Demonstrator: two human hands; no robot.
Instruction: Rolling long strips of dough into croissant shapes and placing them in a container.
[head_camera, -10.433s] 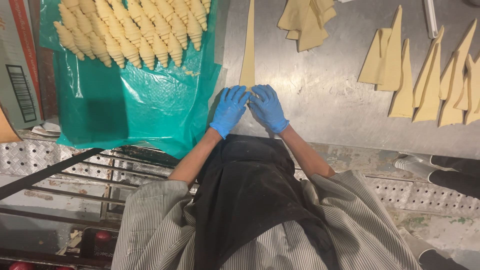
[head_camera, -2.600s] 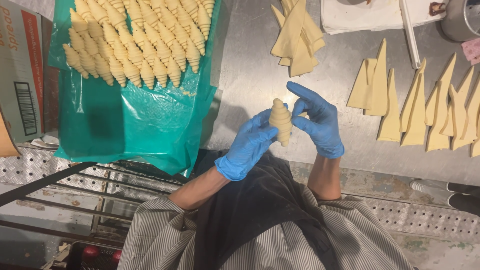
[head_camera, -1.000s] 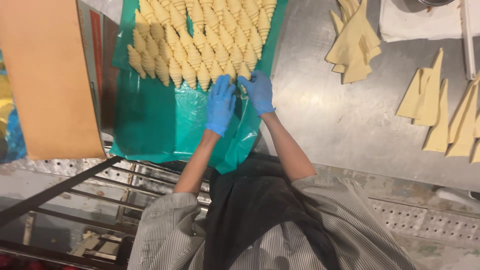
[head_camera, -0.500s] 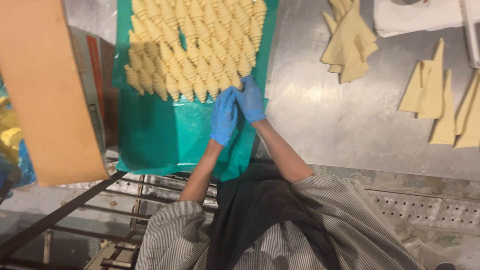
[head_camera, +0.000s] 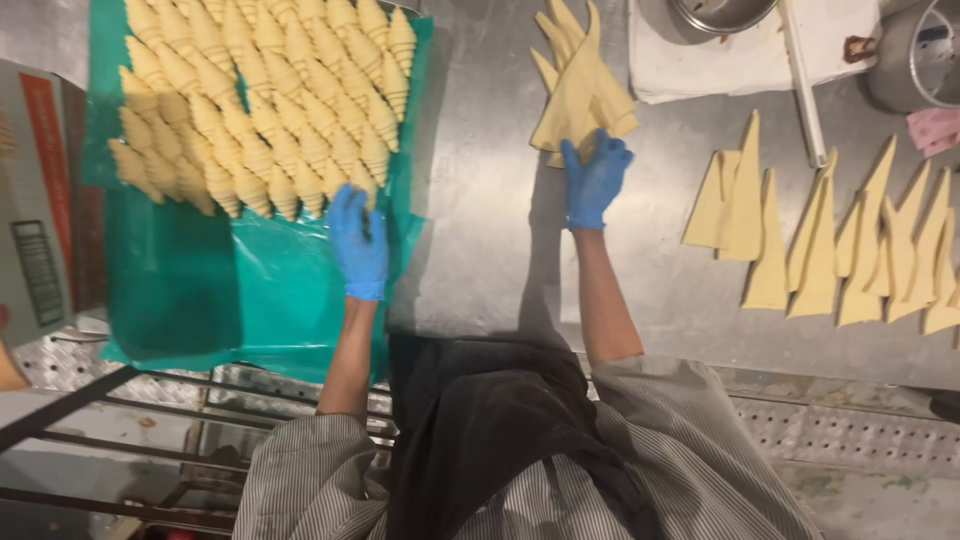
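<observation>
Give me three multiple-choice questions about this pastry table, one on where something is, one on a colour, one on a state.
1. Where is the right hand?
A. on the stack of dough triangles
B. in the metal bowl
C. on the apron

2. What colour is the sheet under the rolled croissants?
A. white
B. green
C. red

3. What state are the pieces by the left hand?
A. baked brown
B. flat
C. rolled, raw

Answers: 1 A, its fingers touch the stack; 2 B, green plastic shows; 3 C, pale rolled shapes.
</observation>
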